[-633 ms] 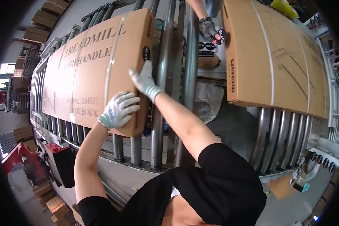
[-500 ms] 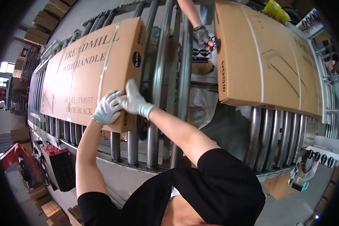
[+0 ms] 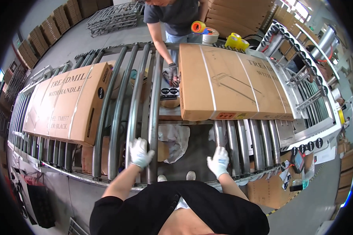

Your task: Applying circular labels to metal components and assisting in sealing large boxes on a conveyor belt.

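My left hand [image 3: 141, 152], in a white glove, rests over the steel rollers [image 3: 156, 117] with its fingers apart and nothing in it. On the right, my right hand [image 3: 218, 161], gloved too, is open at the near end of a roller, holding nothing. A long brown carton with printed lettering [image 3: 62, 105] lies on the rollers at the left, apart from my left hand. Beyond my right hand lies a second strapped brown carton [image 3: 231, 84] with a line drawing on top. Its lower edge is some way above my fingers.
Across the conveyor a person's dark-gloved hand [image 3: 172, 74] is beside the right carton, near round black labels [image 3: 169, 91]. Tape rolls [image 3: 237, 41] stand behind that carton. At the right is a metal frame machine [image 3: 310, 74]. Crumpled clear plastic [image 3: 175, 143] lies in the gap between rollers.
Both my hands have let go of the left carton and parted over the near rollers. That carton now sits farther from my hands. The view has shifted, showing more of the far side.
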Tool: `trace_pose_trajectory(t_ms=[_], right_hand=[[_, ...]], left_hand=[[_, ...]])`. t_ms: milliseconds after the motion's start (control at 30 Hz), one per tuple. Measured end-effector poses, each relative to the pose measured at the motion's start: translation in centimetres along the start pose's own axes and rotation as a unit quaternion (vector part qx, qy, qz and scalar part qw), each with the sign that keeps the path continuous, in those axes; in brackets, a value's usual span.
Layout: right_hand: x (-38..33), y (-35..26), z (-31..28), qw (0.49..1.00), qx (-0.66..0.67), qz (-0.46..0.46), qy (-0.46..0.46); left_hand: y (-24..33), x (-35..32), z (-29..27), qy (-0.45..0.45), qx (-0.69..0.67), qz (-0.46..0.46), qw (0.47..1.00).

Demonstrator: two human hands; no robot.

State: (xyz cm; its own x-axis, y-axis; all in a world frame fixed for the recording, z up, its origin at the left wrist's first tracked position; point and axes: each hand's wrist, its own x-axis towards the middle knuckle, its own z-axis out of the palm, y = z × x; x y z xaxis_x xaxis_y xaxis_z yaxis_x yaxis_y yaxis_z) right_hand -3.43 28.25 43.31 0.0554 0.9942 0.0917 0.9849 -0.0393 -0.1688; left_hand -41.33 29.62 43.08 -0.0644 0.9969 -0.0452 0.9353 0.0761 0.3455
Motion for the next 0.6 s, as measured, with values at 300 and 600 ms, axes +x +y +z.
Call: trace_pose_trajectory(t_ms=[300,600], right_hand=[[-3.7,7.2,3.7,0.904,0.222,0.318,-0.18],[-4.0,6.5,3.5,0.918,0.206,0.306,-0.147]], left_hand=[[1.2,-2.0,5.4,-0.13,-0.185,-0.222,0.948],[2.2,-1.9,5.8,-0.104,-0.11,-0.253,0.956]])
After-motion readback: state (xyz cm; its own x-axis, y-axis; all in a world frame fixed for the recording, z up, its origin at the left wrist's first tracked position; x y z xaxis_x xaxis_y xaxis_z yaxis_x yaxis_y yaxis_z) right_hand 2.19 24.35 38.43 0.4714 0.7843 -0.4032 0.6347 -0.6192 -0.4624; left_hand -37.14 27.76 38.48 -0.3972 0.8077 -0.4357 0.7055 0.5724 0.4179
